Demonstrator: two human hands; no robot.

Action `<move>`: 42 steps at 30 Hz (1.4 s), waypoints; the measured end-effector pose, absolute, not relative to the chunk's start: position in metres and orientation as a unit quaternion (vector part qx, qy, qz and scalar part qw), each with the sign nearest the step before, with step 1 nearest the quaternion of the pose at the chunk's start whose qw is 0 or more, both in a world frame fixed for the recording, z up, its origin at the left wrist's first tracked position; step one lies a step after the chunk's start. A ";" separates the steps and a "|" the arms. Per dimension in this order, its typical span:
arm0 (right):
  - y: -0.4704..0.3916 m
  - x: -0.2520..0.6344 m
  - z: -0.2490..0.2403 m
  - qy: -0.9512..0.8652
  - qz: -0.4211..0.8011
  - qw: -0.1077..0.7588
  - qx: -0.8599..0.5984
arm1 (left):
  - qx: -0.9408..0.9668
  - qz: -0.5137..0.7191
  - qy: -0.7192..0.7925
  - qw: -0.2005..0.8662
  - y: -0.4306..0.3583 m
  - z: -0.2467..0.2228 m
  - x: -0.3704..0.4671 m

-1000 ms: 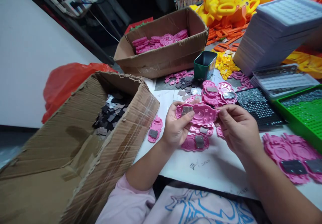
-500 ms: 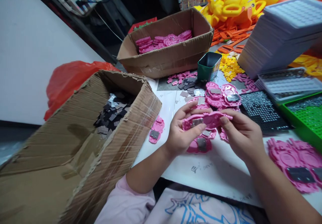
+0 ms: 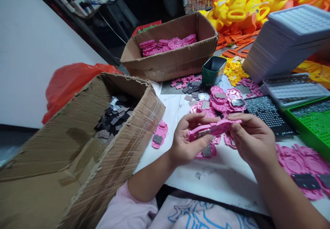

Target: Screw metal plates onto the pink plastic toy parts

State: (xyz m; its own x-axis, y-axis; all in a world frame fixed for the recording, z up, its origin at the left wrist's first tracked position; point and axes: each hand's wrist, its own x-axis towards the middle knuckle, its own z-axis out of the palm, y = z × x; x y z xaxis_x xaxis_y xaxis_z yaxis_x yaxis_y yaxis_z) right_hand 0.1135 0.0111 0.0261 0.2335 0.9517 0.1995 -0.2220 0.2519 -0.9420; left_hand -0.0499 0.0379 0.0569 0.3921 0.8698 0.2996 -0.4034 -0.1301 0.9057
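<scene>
Between my two hands a pink plastic shell (image 3: 219,127) with a grey plate in it is held tilted above the table. My left hand (image 3: 189,139) is closed on its left end, the thumb lying over the plate. My right hand (image 3: 251,134) pinches the right end between thumb and fingers. Behind and beneath lies a cluster of similar pink shells (image 3: 223,98) with grey plates. One more pink shell (image 3: 160,134) rests by itself to the left, and others (image 3: 304,167) lie to the right of my right forearm.
A cardboard box (image 3: 152,102) at left contains dark plates (image 3: 116,114). Another box (image 3: 170,59) behind contains pink shells. Toward the right are a green cup (image 3: 212,72), a black tray of screws (image 3: 270,115), a green tray (image 3: 313,124) and stacked white trays (image 3: 283,43). Yellow toys (image 3: 239,7) are piled behind.
The held pink shell has turned so that it shows more edge-on. My right hand has shifted slightly right and down. The camera view has moved a little.
</scene>
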 end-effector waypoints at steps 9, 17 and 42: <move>0.007 0.115 0.026 -0.492 0.342 0.675 -0.431 | 0.561 0.494 0.175 0.641 0.040 0.056 -0.055; 0.004 0.124 0.033 -0.635 0.264 0.617 -0.382 | 0.578 0.449 0.157 0.663 0.044 0.060 -0.064; 0.038 0.124 0.075 -0.485 0.466 0.598 -0.435 | 0.463 0.332 0.165 0.805 0.057 0.061 -0.056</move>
